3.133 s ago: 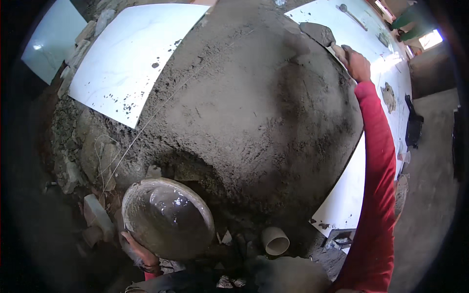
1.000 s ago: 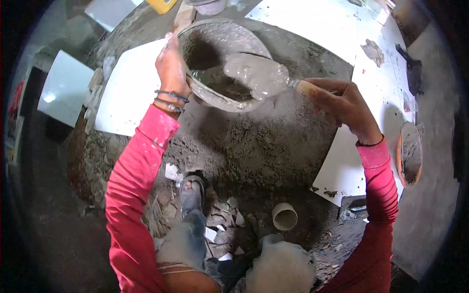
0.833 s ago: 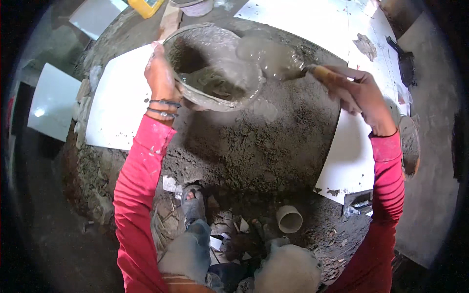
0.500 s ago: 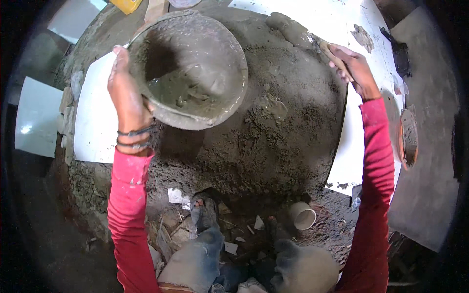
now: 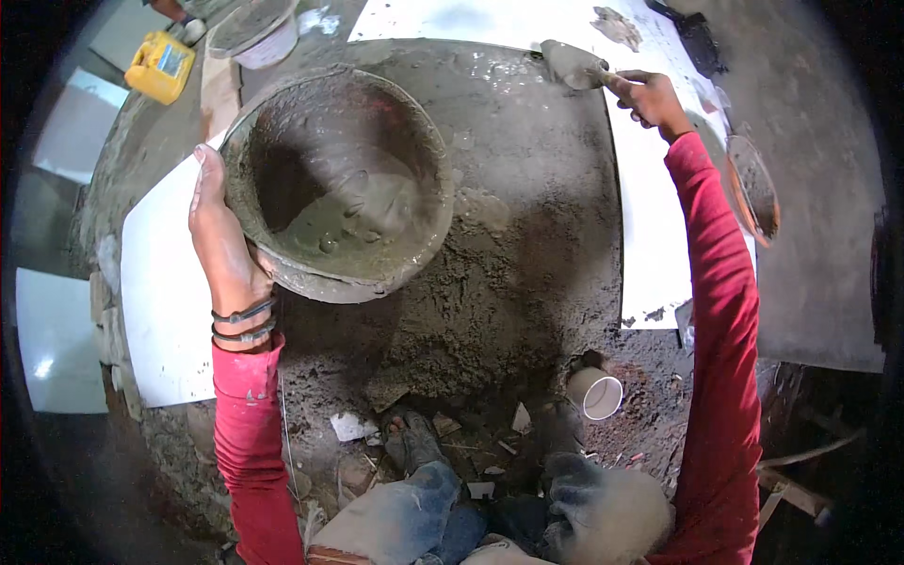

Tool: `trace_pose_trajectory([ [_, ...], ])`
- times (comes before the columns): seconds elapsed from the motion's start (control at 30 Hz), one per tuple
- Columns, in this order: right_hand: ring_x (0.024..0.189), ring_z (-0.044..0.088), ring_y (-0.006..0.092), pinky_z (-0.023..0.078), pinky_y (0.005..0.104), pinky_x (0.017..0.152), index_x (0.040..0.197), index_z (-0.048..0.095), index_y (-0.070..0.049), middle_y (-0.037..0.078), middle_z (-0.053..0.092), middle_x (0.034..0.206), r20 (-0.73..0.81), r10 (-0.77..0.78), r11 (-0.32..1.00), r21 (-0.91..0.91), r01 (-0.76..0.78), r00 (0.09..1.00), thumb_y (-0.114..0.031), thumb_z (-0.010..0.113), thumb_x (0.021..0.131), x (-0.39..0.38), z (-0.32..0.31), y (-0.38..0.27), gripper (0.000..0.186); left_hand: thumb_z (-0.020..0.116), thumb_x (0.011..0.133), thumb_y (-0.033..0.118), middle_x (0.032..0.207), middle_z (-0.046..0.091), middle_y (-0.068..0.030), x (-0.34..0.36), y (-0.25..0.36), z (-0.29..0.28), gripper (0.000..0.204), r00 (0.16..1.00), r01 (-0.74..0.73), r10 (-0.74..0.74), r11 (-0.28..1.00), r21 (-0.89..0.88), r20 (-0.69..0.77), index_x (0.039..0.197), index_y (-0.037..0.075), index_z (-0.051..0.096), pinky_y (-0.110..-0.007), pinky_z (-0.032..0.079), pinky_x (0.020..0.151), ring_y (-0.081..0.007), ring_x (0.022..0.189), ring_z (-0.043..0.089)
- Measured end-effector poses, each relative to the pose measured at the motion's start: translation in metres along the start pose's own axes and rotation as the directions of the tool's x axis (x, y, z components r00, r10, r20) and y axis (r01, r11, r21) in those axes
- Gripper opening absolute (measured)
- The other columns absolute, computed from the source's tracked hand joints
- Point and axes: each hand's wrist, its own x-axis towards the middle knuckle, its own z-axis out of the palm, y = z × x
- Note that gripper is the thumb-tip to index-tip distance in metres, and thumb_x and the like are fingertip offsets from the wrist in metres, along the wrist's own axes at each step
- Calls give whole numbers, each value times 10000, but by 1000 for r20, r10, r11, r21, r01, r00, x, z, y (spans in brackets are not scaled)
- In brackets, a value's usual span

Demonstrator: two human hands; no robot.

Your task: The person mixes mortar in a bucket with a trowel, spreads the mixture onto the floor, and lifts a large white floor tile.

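— Our trowel (image 5: 570, 66) has swung from the bucket (image 5: 330, 284) to upper right, right hand (image 5: 654, 99) gripping its handle?

— Yes; our left hand (image 5: 221, 226) grasps the bucket, upper left. Wet mortar (image 5: 508, 71) glistens top centre, apparently freshly spread.

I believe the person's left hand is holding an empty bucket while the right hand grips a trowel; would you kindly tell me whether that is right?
Not quite: the bucket is not empty. The head view shows wet grey mix inside it. The left hand does hold it, and the right hand grips a trowel, as you said.
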Motion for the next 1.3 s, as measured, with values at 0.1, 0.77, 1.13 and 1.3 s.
trace_pose_trajectory([
  [0.1, 538, 636, 175, 503, 311, 503, 1109, 695, -47, 142, 713, 767, -140, -2, 965, -259, -35, 990, -461, 646, 866, -4, -17, 20, 483, 448, 1021, 387, 1211, 617, -136, -5, -9, 13, 500, 1000, 7, -6, 1000, -31, 23, 1259, -43, 540, -350, 485, 939, -228, 1067, 613],
  [0.77, 726, 689, 318, 540, 421, 669, 1138, 674, -133, 185, 700, 843, -170, -517, 745, -572, 343, 839, -283, 674, 858, -78, -6, 33, 317, 487, 999, 260, 1376, 516, -87, -1, -34, 62, 484, 936, -351, 338, 919, 177, 103, 1375, -44, 461, -318, 324, 1085, -188, 1263, 464],
  [1.13, 574, 615, 147, 501, 300, 565, 1134, 689, -96, 55, 681, 708, 201, -739, 529, -418, 739, 643, -209, 697, 844, -116, 19, -63, 312, 580, 964, 394, 1050, 625, -48, 14, -54, 116, 509, 958, -266, 281, 944, 195, -54, 1152, -77, 615, -260, 401, 885, -115, 953, 504],
  [1.3, 502, 582, 144, 483, 304, 480, 1209, 647, -90, 88, 663, 687, 512, -204, 949, -107, 297, 834, -292, 694, 869, -101, 36, -67, 399, 576, 965, 387, 956, 611, -10, 24, -62, 128, 455, 938, -334, 347, 902, 273, 0, 1065, -51, 650, -250, 402, 842, -106, 895, 496],
])
